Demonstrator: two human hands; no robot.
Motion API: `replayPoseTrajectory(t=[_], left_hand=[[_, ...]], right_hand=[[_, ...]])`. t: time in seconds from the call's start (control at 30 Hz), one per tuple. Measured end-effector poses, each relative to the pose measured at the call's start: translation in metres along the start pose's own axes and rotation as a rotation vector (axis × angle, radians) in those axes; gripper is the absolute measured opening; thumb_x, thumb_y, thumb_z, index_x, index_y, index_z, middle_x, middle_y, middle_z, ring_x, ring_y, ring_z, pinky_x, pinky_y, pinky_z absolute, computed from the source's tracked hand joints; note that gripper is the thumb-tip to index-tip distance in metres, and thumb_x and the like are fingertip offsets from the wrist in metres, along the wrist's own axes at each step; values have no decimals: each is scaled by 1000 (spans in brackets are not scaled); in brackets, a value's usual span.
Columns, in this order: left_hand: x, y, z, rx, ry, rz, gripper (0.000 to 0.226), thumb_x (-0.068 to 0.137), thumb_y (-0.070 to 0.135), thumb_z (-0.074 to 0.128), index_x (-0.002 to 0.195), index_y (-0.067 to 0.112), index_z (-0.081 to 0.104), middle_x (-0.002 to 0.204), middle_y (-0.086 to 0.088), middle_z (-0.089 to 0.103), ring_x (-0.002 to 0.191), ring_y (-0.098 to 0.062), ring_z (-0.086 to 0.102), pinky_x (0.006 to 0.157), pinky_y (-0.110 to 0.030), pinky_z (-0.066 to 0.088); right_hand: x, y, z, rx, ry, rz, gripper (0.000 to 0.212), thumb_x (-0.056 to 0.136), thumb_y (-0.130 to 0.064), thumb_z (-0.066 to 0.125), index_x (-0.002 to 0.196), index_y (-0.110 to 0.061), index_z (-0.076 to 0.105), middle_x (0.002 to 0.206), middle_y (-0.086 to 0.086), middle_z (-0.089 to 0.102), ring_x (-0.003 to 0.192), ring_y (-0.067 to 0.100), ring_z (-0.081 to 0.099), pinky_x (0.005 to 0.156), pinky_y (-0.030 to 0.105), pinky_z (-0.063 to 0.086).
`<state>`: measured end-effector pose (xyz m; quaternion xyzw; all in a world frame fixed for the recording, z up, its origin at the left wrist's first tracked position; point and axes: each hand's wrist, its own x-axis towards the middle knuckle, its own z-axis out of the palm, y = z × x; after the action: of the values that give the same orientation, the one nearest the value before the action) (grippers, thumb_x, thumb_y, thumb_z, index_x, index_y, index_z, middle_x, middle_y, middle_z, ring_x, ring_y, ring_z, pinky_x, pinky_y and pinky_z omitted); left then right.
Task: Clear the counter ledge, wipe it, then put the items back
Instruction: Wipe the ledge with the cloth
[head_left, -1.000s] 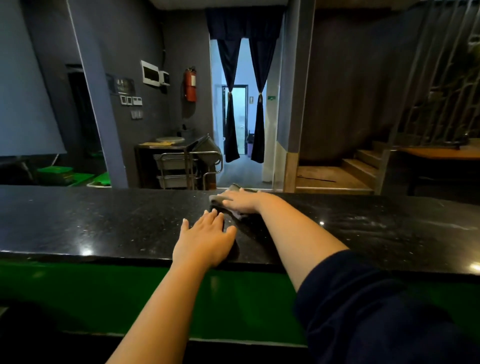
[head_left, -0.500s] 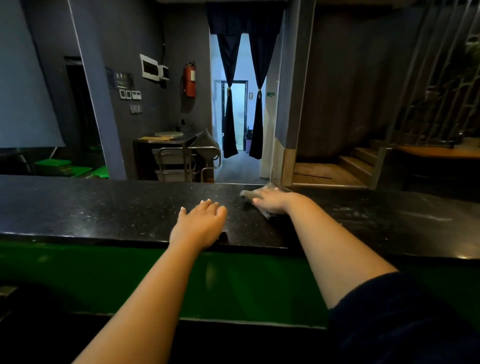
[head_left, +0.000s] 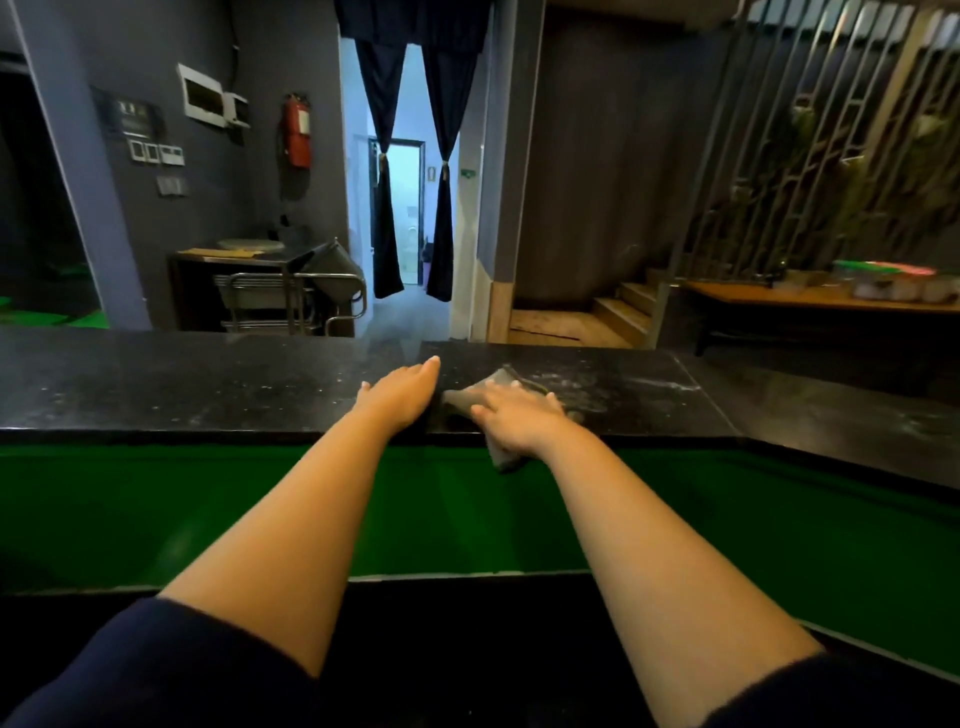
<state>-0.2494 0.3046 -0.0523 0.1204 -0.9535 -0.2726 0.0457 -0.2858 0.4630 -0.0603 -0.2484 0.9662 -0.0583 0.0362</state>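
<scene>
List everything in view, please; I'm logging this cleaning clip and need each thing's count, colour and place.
counter ledge: 1, black speckled stone, across the middle, pale smears at its right end
green panel: 1, green, below the ledge's near edge
cloth: 1, grey, on the ledge under the right hand, one corner hanging over the near edge
fire extinguisher: 1, red, on the far wall
curtains: 2, dark blue, tied back at the doorway
metal cart: 1, silver, behind the ledge, left of the doorway
stairs: 1 flight, wooden, right of the doorway
wooden table: 1, brown, far right
left hand: 1, flat on the ledge
right hand: 1, pressing the cloth flat
</scene>
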Motion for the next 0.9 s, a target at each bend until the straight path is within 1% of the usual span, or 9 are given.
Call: replayPoseTrajectory(t=[0.13, 0.27, 0.33, 0.4, 0.5, 0.6, 0.67, 0.77, 0.9], left_hand=[[11, -7, 13, 232, 30, 101, 45, 102, 31, 18, 141, 19, 38, 154, -7, 32, 142, -30, 26, 112, -62, 14], [18, -15, 27, 291, 80, 111, 54, 98, 46, 21, 149, 30, 28, 160, 6, 18, 147, -18, 12, 117, -55, 5], [23, -14, 29, 317, 87, 102, 55, 98, 48, 22, 150, 30, 24, 160, 6, 14, 148, -17, 10, 117, -54, 3], [25, -16, 30, 323, 98, 89, 57, 98, 49, 22, 151, 29, 21, 161, 6, 12, 148, -16, 9, 118, -52, 3], [27, -18, 32, 333, 115, 70, 60, 97, 50, 21, 152, 26, 18, 161, 5, 11, 148, -15, 8, 119, -51, 4], [28, -18, 31, 352, 104, 57, 61, 97, 54, 20, 152, 28, 16, 161, 7, 9, 148, -13, 5, 119, -51, 2], [28, -19, 30, 361, 94, 56, 62, 96, 55, 21, 153, 30, 14, 161, 8, 7, 148, -12, 4, 119, -50, 1], [26, -20, 28, 359, 94, 69, 62, 96, 55, 21, 153, 30, 13, 161, 8, 6, 148, -11, 3, 119, -50, 1], [25, -18, 30, 343, 95, 74, 61, 97, 53, 20, 153, 30, 13, 161, 9, 6, 147, -9, 2, 119, -51, 0]], right_hand=[[-11, 28, 4, 37, -28, -164, 51, 104, -42, 25, 154, -32, 18, 162, -13, 7, 150, 13, 3, 117, 49, 1], [15, 71, -12, 86, -52, 25, 49, 105, -40, 20, 153, -33, 15, 163, -8, 5, 150, 18, 0, 117, 54, -2], [40, 62, -14, 70, -51, 38, 48, 104, -40, 21, 152, -39, 16, 163, -8, 6, 150, 23, -1, 114, 60, -1], [67, 41, -10, 46, -55, -46, 47, 103, -41, 23, 150, -43, 19, 163, -9, 7, 150, 25, 0, 112, 65, 0], [102, 16, -7, 7, -72, -190, 48, 103, -44, 22, 151, -39, 19, 163, -8, 7, 150, 25, 1, 112, 67, 1], [134, 16, -13, 0, -114, -225, 49, 104, -43, 21, 152, -38, 16, 163, -6, 5, 150, 26, 0, 112, 68, -1], [155, 26, -17, 18, -120, -186, 50, 103, -43, 23, 152, -37, 17, 163, -3, 8, 150, 28, 3, 112, 67, -1], [181, 52, -24, 46, -109, -62, 51, 100, -43, 28, 150, -32, 28, 158, 7, 23, 146, 36, 16, 114, 63, 9], [238, 104, -12, 17, -104, 177, 57, 80, -58, 33, 129, -33, 50, 149, 10, 39, 139, 37, 28, 111, 64, 12]])
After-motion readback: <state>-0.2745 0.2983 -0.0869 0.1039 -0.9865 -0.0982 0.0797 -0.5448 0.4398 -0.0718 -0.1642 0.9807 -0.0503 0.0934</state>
